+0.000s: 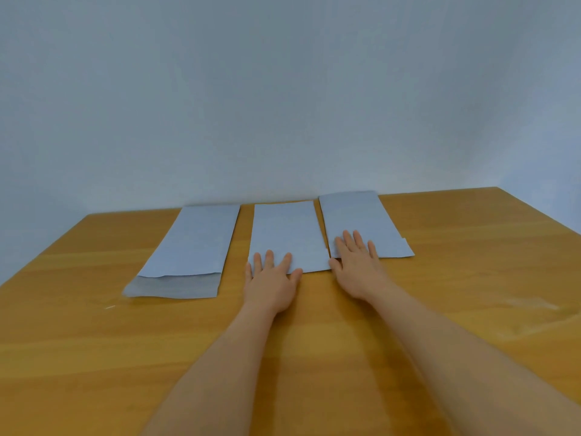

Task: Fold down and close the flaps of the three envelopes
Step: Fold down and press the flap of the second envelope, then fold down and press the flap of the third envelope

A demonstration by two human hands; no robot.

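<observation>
We are pressing our left hand (273, 283) flat, fingers spread, on the middle envelope (287, 236), and our right hand (355, 262) likewise on the right envelope (361, 223); both look closed. The left envelope (195, 243), farther left on the table (94, 357), is still showing its flap (176, 286) open.

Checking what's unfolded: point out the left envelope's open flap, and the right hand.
left envelope's open flap (173, 287): head view, middle of the darker flap.
right hand (356, 265): head view, back of hand.
</observation>
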